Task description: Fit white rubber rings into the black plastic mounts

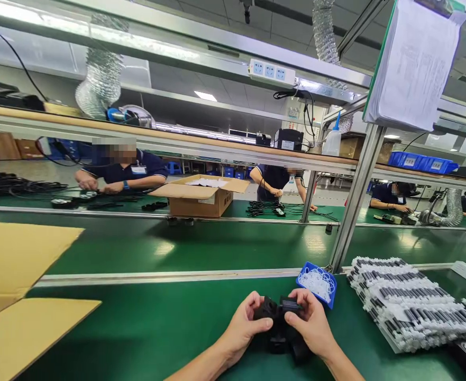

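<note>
My left hand (248,325) is closed around the left side of a black plastic part (270,307), thumb across its front. My right hand (311,324) pinches a ridged black piece (290,304) right beside it. Whether the two pieces are joined cannot be made out. Below my fingers, more black parts (277,345) show over the green table, partly hidden by my right hand. Just beyond my right hand stands a blue bin (331,302) of white rings (316,281).
An open cardboard box (58,323) spreads its flaps at the left. Stacked rows of black-and-white parts (411,301) lie to the right. A metal post (354,203) rises behind the bin. Across the line, several people work near another carton (201,203) and black cables (18,182).
</note>
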{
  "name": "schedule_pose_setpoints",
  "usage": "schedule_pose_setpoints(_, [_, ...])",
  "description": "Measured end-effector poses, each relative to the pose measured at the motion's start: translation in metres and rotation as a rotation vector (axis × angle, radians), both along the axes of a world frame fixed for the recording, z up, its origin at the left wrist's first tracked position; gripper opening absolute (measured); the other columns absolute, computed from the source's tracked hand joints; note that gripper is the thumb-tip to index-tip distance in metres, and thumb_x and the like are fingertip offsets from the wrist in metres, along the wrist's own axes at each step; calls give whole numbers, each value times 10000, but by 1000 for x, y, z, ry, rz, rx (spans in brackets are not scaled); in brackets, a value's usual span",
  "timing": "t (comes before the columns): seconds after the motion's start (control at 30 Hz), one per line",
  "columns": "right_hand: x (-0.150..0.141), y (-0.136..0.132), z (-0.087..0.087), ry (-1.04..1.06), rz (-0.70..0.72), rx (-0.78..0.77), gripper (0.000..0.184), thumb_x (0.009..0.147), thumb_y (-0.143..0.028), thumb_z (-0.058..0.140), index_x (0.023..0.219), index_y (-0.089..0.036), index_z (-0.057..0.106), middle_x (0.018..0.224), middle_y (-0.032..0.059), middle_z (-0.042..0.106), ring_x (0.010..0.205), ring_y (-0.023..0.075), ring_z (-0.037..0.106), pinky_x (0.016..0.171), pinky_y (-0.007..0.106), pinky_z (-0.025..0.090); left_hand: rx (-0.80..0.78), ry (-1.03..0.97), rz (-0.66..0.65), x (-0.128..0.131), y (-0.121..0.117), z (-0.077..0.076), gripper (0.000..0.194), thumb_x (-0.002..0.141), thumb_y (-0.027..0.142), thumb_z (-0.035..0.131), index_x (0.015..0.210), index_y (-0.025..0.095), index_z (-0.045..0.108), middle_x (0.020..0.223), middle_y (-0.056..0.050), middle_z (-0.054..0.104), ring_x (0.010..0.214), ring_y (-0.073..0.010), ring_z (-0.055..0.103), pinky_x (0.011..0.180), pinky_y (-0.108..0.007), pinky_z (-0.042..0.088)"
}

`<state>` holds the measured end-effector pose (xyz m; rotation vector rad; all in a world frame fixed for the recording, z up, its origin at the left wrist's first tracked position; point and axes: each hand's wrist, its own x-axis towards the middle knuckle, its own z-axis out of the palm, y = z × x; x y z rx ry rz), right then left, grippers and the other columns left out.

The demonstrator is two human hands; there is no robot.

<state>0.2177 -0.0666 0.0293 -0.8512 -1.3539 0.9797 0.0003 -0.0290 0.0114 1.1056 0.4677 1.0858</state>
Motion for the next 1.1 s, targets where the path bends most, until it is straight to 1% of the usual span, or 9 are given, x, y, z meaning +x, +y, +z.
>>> schedule_pose_setpoints(0.13, [-8, -4, 1, 35, -67, 45, 447, 826, -404, 866, 916, -248, 457, 1132, 57, 648, 1071, 237, 626, 944, 363, 519, -43, -81, -71, 2, -3, 3, 679, 639, 275, 1018, 933, 233, 408, 901, 45, 641, 779, -110, 529, 711, -226, 406])
schedule_pose_setpoints(0.3, [-11, -12, 8, -324, -147, 8, 390, 758, -175, 817, 1056, -248, 575, 1203, 47, 694, 1181, 257, 637, 1094, 414, 463, 126, -83, -48, 3, 2, -4, 696, 739, 378, 999, 1093, 267, 410, 1199, -50, 720, 1082, -219, 685, 957, -343, 491])
schedule_pose_setpoints(0.43, [-8, -15, 11, -445, -154, 24, 579, 787, -182, 787, 1330, -271, 607, 1287, 62, 688, 1250, 276, 630, 1148, 450, 459, 198, -48, -23, 3, 5, -9, 679, 788, 505, 953, 1118, 281, 404, 1367, -111, 674, 1222, -297, 674, 1046, -424, 472])
schedule_pose_setpoints(0.53, [-8, -15, 12, -511, -147, 111, 514, 803, -176, 759, 1298, -286, 673, 1253, 66, 687, 1197, 287, 639, 1066, 444, 518, 217, 37, 10, 2, 4, -9, 652, 811, 561, 919, 1112, 281, 412, 1464, -147, 625, 1376, -341, 590, 1114, -445, 424])
schedule_pose_setpoints(0.67, [-5, -11, 8, -541, -136, 99, 475, 824, -206, 767, 1284, -299, 693, 1243, 78, 688, 1193, 310, 635, 1063, 469, 523, 258, 112, 37, -1, 3, -10, 623, 847, 617, 860, 1141, 287, 420, 1528, -172, 583, 1474, -357, 494, 1174, -478, 371])
schedule_pose_setpoints(0.87, [11, -1, -2, -468, -248, 6, 578, 885, -300, 726, 1439, -260, 570, 1421, 118, 645, 1312, 346, 592, 1093, 477, 487, 303, 244, 104, -4, 3, -9, 808, 893, 562, 803, 1503, 310, 339, 1496, -161, 590, 1436, -333, 524, 1230, -482, 305])
schedule_pose_setpoints(0.93, [16, 0, -2, -465, -266, -23, 597, 904, -336, 706, 1467, -250, 528, 1427, 118, 639, 1301, 336, 596, 1076, 464, 481, 335, 263, 132, -4, 2, -5, 664, 875, 496, 800, 1415, 284, 479, 1425, -134, 626, 1441, -340, 511, 1220, -466, 329])
schedule_pose_setpoints(1.0, [18, 1, 0, -490, -244, -57, 597, 913, -339, 681, 1476, -252, 503, 1427, 106, 632, 1277, 312, 607, 1064, 444, 478, 355, 349, 216, -4, 2, 0, 470, 821, 408, 811, 1209, 256, 593, 1287, -101, 673, 1373, -348, 550, 1168, -456, 382])
schedule_pose_setpoints(1.1, [19, 2, 0, -544, -162, -147, 528, 861, -284, 666, 1376, -228, 562, 1285, 90, 681, 1104, 279, 657, 924, 408, 509, 332, 642, 364, -8, 5, 3, 364, 745, 272, 787, 1057, 228, 604, 1131, -81, 696, 1120, -335, 638, 1012, -456, 466])
